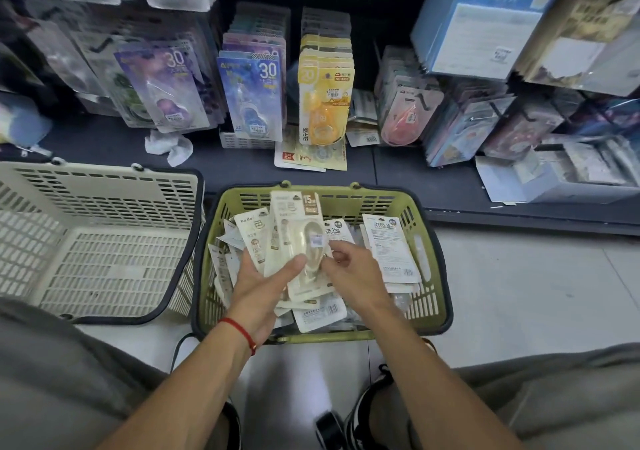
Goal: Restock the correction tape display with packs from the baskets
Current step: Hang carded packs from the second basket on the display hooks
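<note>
Hands meet over the green basket [429,276], heaped with cream correction tape packs [389,248]. Left hand [263,283] grips a fanned stack of packs [301,241] from below, thumb across the top one. Right hand [349,262] pinches that pack's edge, though the fingertips blur. Beige basket [104,241] sits alongside; the display [252,99] stands behind.

The left hand [268,278] covers the lower part of the fanned cream-coloured correction tape packs [298,241]; their small print is unreadable.
</note>
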